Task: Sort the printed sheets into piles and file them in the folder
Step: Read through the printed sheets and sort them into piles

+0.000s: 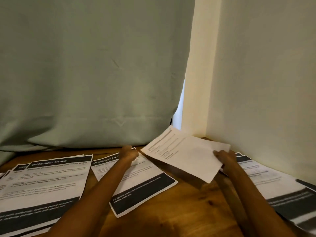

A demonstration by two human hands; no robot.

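Printed sheets with black header and footer bands lie on a wooden table (184,207). One pile (42,183) is at the left, a single sheet (142,183) lies in the middle, and another pile (277,183) is at the right. My right hand (225,159) pinches a white sheet (186,153) by its near right edge and holds it lifted and tilted over the table's far side. My left hand (130,152) rests with curled fingers on the far corner of the middle sheet. No folder is in view.
A pale green curtain (92,72) hangs right behind the table and touches its far edge. A cream wall (266,82) closes in the right side, forming a corner just beyond the lifted sheet.
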